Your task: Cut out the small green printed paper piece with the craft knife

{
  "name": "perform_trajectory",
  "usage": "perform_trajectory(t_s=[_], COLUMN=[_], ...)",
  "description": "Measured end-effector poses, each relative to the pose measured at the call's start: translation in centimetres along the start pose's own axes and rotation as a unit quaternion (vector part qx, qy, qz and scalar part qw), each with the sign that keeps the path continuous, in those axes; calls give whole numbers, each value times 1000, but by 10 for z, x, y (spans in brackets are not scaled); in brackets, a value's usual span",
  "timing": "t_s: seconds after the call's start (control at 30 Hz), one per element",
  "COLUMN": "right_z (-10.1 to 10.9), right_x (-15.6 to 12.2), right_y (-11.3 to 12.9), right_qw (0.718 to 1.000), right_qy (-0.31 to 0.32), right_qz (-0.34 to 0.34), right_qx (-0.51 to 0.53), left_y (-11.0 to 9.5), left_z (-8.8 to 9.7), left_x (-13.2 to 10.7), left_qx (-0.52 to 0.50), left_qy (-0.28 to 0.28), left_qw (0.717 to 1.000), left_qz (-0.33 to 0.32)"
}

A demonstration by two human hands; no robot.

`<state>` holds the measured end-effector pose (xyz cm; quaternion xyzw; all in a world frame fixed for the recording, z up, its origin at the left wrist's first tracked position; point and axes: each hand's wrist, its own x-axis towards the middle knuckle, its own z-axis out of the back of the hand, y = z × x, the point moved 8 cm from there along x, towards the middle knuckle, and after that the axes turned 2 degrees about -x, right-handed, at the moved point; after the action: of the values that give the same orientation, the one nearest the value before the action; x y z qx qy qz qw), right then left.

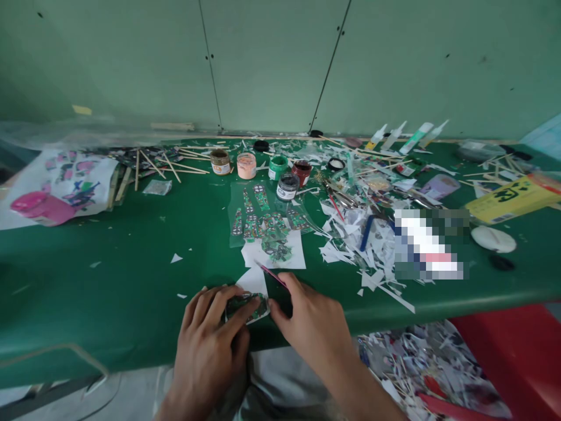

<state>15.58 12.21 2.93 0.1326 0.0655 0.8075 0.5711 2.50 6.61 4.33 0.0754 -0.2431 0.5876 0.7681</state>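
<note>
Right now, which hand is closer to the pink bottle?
Left. The left hand is nearer the front edge and to the right of the pink bottle; the right hand is even farther right.

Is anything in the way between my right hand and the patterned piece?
Nothing visible stands between your right hand and the patterned piece: they meet or nearly meet at its right end. Only your left hand covers part of it.
</note>
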Motion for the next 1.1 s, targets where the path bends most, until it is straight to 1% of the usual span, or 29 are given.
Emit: perform_trajectory(t_s=[0.13, 0.23, 0.33, 0.4, 0.47, 0.57, 0.7, 0.87, 0.97, 1.1], right_z=[1, 10, 21, 23, 20, 13, 7, 7, 7, 7], right_x=[0, -4, -10, -13, -14, -11, -7, -6, -5, 0], right_y=[-3, -10, -21, -25, -29, -33, -33, -32, -33, -32], right_qw=[1000, 998, 993, 989, 985, 981, 979, 978, 976, 972], right_qy=[-6, -28, -43, -34, -15, 8, 26, 32, 36, 69], right_qz=[-2, 21, 72, 121, 161, 189, 201, 207, 213, 223], right_qx=[14, 61, 87, 84, 67, 35, 14, 8, -1, -1], left_y=[-2, -10, -17, -22, -25, -23, -21, -21, -22, -23], left_z=[-2, -2, -3, -4, -6, -9, -11, -9, -9, -8], left_x=[-2, -1, 3, 6, 8, 8, 6, 7, 8, 9], left_qx=[-4, -22, -17, -21, -33, -42, -41, -38, -26, -18], left_qy=[-2, -12, -21, -33, -39, -38, -39, -49, -43, -36], left_qw=[1000, 999, 1000, 999, 999, 998, 998, 998, 999, 999], left_qz=[-25, -30, 1, 9, 7, 5, 7, 15, -2, -20])
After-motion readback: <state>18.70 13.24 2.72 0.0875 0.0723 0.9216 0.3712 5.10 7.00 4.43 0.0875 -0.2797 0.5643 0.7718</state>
